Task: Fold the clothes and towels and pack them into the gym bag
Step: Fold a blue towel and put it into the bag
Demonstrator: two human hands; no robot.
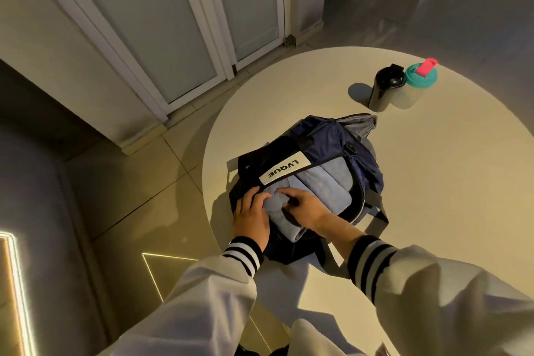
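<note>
Pressing down into the open navy-blue nylon gym bag (332, 147) with both hands, seen from the head view. Resting on the round cream worktop (433, 182), long axis running from near-left to far-right, white label (283, 172) on the far lip of the opening. Packed already at the far end with a pale blue folded towel (326, 182), lying flat. Sitting just beside it, at the near end, a pale blue rolled bundle of cloth (284, 224), directly under the fingers and seemingly laid across the bag rather than along it.

Covering the bundle's left side with the left hand (251, 212), fingers (254, 193) fairly straight and spread, tips touching the bag's black rim, holding nothing. Meeting it from the right with the right hand (307, 206), fingers (286, 192) curled down onto the top of the bundle and apparently pinching a fold; thumb side in shadow, so hard to say how firm. Equally near, both hands in contact, nothing to reach for.

Judging by this, tucking in progress: next, pushing straight down and slightly toward the towel to seat the bundle below the zip line.

Standing well apart at the far side, touching each other, a black bottle (385, 88) and a clear shaker with teal lid (416, 87).
</note>
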